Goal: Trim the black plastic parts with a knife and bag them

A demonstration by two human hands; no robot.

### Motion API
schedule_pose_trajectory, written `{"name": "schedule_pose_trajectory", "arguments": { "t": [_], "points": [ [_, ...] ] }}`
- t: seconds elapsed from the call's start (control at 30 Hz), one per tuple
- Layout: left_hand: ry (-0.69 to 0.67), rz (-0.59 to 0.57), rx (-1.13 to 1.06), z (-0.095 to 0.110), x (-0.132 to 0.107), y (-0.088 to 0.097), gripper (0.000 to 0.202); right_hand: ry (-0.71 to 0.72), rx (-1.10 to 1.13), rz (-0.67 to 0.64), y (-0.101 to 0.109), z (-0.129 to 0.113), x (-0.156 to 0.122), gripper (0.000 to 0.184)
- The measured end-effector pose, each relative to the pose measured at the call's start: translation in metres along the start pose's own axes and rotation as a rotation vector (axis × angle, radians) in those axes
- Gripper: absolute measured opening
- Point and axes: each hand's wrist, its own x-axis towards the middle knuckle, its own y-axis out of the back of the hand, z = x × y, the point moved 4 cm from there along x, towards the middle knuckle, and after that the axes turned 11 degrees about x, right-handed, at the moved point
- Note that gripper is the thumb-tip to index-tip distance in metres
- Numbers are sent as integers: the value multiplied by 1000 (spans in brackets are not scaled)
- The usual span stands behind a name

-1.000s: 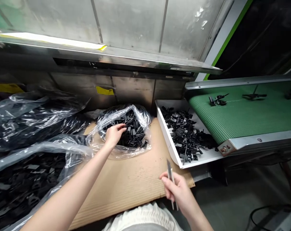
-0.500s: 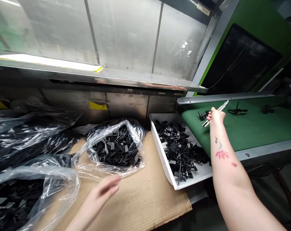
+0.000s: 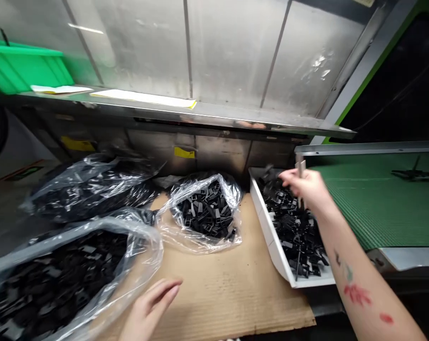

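Note:
My right hand is closed around a slim utility knife, which points upward and is blurred. At its fingertips, over the white tray, a black plastic part shows as a smear; whether the fingers still grip it is unclear. Many tangled black parts lie in the tray. My left hand hovers low over the cardboard, thumb and fingers slightly apart, holding nothing. Beyond it stands an open clear bag full of small black pieces.
A larger open bag of black pieces lies at left, with another bag behind. On the right, a green conveyor belt carries a black part. A metal shelf holds a green bin and papers.
My right hand has moved left from the belt to above the tray, bringing the knife and a black part. The view has turned left. My left hand stays over the cardboard.

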Motion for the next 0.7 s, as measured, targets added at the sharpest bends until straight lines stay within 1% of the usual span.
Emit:
{"name": "schedule_pose_trajectory", "arguments": {
  "t": [0.07,0.1,0.13,0.17,0.2,0.23,0.27,0.33,0.43,0.6,0.67,0.7],
  "points": [
    [-54,41,13,19,9,-8,29,-26,29,-271,-69,4,-47,18],
    [-77,54,48,23,12,-14,31,-44,34,-389,-102,9,-71,16],
    [-96,40,95,25,14,-21,32,-62,32,-484,-131,17,-92,15],
    [-106,10,145,23,14,-28,31,-76,26,-549,-155,25,-110,16],
    [-109,-24,190,19,13,-35,30,-88,16,-591,-173,34,-125,17],
    [-105,-59,227,13,11,-42,28,-95,2,-614,-187,43,-135,17],
    [-94,-87,253,7,9,-46,26,-96,-13,-624,-195,52,-142,18],
    [-73,-113,281,-5,4,-52,23,-88,-43,-626,-202,63,-149,20],
    [-68,-148,303,-15,0,-56,24,-73,-75,-628,-210,66,-155,21],
    [-106,-200,293,-16,3,-62,22,-117,-27,-651,-242,55,-162,26],
    [-116,-213,288,-15,3,-62,23,-173,35,-616,-244,59,-163,25],
    [-120,-217,286,-15,2,-62,23,-211,74,-584,-239,65,-164,25]
  ]
}}
